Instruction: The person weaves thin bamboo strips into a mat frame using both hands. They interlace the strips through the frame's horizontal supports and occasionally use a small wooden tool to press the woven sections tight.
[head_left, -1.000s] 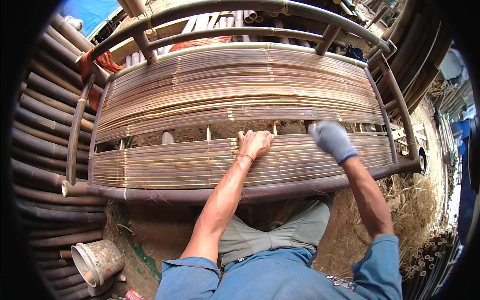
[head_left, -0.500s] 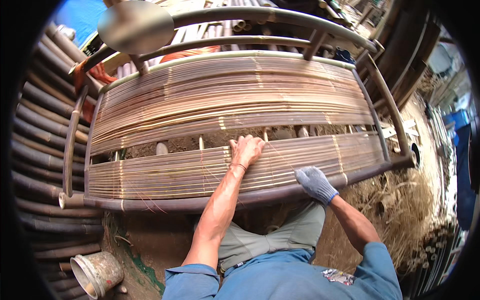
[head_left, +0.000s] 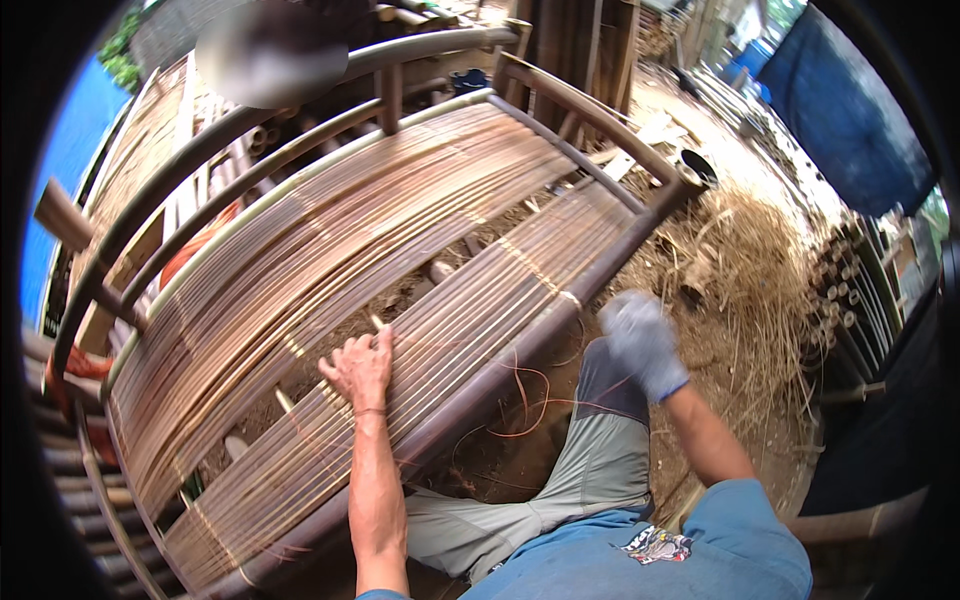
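A bamboo bench with a seat of thin slats (head_left: 480,300) runs diagonally before me, a long gap parting its front and rear slats. My bare left hand (head_left: 358,368) rests on the front slats beside this gap, thumb and fingers apart, fingertips bent at the edge. To the right, off the bench's dark front rail (head_left: 480,385), my right hand (head_left: 643,343) in a grey glove is raised over my knee. It looks closed on a thin reddish string, though motion blurs the fingers. Loose string (head_left: 545,395) loops over the front rail.
A curved bamboo backrest (head_left: 240,90) and an armrest (head_left: 590,115) edge the bench. Straw (head_left: 750,270) covers the ground at right, beside stacked bamboo poles (head_left: 835,290). A blue tarp (head_left: 850,110) hangs behind them. More bamboo lies at left.
My view has turned, so the bench now slants. The left hand sits farther left along the gap, fingers more spread. The gloved hand has left the front rail and moved out over my knee.
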